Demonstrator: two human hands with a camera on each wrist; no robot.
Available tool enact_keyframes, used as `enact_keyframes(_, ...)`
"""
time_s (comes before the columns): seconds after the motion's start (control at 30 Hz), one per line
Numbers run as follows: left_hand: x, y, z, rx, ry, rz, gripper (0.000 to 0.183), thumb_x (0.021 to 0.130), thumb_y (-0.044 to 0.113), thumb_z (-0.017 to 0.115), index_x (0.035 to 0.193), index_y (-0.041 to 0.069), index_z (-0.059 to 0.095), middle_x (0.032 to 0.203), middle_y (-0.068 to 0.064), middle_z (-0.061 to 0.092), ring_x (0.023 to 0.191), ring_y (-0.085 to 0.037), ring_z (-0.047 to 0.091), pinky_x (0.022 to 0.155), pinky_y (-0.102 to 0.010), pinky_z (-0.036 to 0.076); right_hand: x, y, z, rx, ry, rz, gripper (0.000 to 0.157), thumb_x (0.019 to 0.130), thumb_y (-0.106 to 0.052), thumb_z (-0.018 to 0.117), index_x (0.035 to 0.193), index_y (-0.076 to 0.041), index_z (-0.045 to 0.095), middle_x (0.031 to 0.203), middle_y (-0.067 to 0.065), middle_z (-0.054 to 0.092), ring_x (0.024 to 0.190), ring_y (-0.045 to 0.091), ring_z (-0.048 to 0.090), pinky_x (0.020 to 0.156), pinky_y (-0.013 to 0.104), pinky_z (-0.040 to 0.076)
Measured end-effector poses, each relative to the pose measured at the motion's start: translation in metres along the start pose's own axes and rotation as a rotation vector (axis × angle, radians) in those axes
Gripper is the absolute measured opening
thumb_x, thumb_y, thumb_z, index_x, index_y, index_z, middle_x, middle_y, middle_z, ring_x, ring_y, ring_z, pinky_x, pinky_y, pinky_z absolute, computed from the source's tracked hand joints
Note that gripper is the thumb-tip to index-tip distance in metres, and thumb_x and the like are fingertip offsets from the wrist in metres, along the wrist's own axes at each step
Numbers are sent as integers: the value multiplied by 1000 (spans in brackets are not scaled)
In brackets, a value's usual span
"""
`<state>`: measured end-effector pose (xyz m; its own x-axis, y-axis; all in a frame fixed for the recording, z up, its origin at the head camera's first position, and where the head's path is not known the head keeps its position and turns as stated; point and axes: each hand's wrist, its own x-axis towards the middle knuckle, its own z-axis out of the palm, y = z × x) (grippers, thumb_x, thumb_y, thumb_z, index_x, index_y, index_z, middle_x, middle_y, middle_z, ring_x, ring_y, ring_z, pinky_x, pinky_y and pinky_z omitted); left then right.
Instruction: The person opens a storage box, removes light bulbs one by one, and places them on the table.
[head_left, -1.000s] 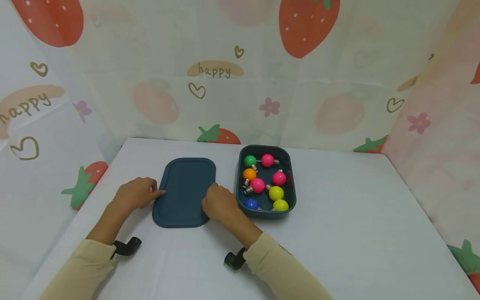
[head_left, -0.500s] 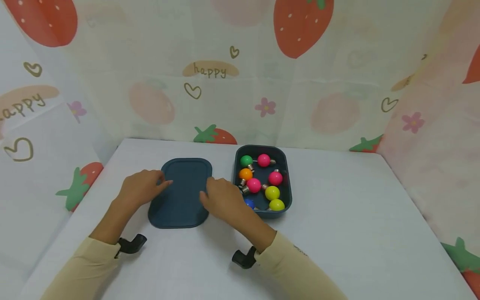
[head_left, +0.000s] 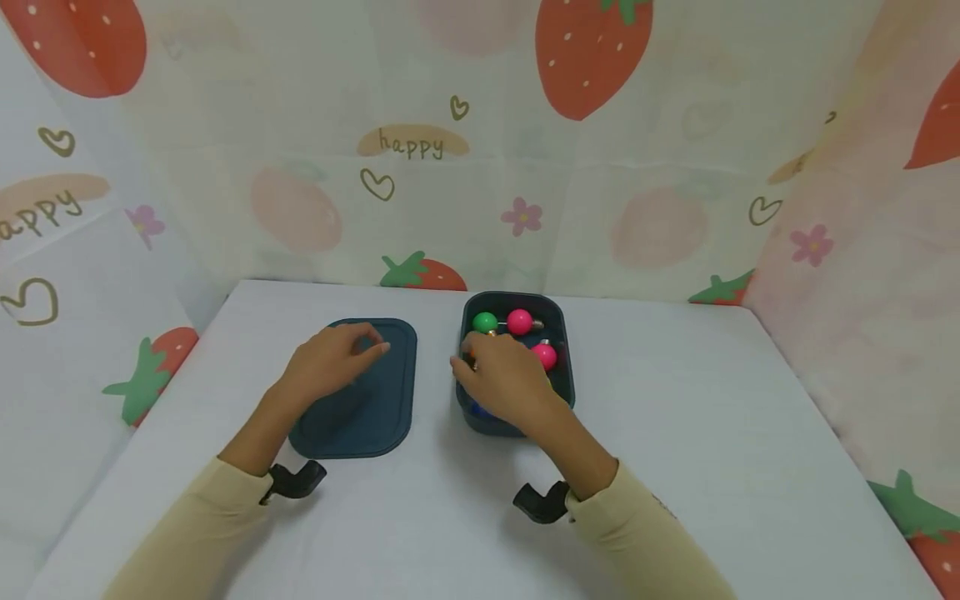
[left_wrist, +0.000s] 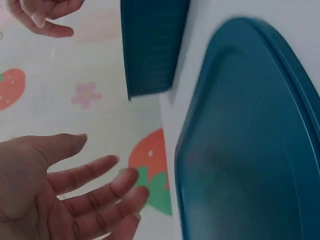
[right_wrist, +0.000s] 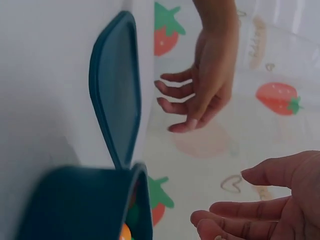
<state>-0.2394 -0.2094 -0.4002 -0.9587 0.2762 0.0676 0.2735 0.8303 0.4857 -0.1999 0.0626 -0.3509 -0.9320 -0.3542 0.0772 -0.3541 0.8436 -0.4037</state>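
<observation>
In the head view a dark blue-green lid [head_left: 390, 400] lies flat on the white table. My left hand [head_left: 330, 362] hovers over it with loosely bent fingers and holds nothing; the left wrist view shows the hand [left_wrist: 75, 190] apart from the lid [left_wrist: 240, 150]. To the right stands a matching box [head_left: 566, 375] with several coloured bulbs in it. Above the box is my right hand [head_left: 506, 375], fingers relaxed and nothing in them. It covers some of the bulbs. A green bulb [head_left: 485, 322], a pink bulb [head_left: 520, 322] and another pink bulb [head_left: 545, 355] show past it.
The white table [head_left: 675, 433] stretches to the right and front of the box. A cloth backdrop [head_left: 570, 183] printed with strawberries and hearts rises behind the table. A black wrist camera [head_left: 298, 481] is worn at the left sleeve and another black camera [head_left: 542, 502] at the right sleeve.
Both hands have lifted away from the lid's edges. My left hand has moved right over the lid, and my right hand has moved right over the box. The lid stays on the table.
</observation>
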Motion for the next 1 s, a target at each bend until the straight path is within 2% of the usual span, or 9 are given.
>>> enact_keyframes(0.17,16,13,13,-169,-18,24,36,104,39,58,125,11,66,80,-9,71,64,-24,68,57,-35,51,-4,24,-19,75,19,20,36,102,-33,60,125,-6,68,66,2,58,56,17,53,46,24,38)
enact_keyframes(0.23,23,18,19,-240,-22,33,35,104,37,58,126,10,65,84,-10,71,65,-24,68,58,-35,53,-6,32,-26,89,19,37,38,102,-32,60,127,-4,66,60,2,55,51,17,50,44,23,35)
enact_keyframes(0.4,40,27,31,-394,-43,33,38,104,36,59,129,7,64,93,-18,71,67,-24,68,58,-35,57,-11,47,-37,102,26,72,43,102,-33,62,133,-2,63,64,-1,61,56,14,57,48,25,45)
enact_keyframes(0.53,50,32,37,-488,-76,-5,41,104,36,60,133,7,61,104,-24,70,76,-35,71,61,-37,60,-14,54,-39,103,23,100,44,102,-33,62,134,-2,62,82,4,71,68,16,64,54,26,53)
enact_keyframes(0.67,59,34,42,-588,-100,-37,43,104,32,59,138,5,57,113,-27,68,85,-42,71,64,-38,61,-14,59,-39,80,24,126,45,101,-33,63,134,-3,62,97,9,73,76,18,66,59,26,56)
enact_keyframes(0.83,63,42,51,-712,-137,-95,47,104,30,60,144,6,51,122,-30,64,93,-43,70,67,-38,62,-13,67,-36,85,18,135,40,100,-32,65,128,-4,65,91,7,71,69,17,62,55,25,53)
enact_keyframes(1.0,68,47,59,-790,-138,-152,52,104,30,61,148,9,46,126,-29,63,93,-36,72,68,-36,62,-8,78,-32,99,-9,85,36,99,-31,68,124,-5,67,95,8,72,78,18,65,63,28,57)
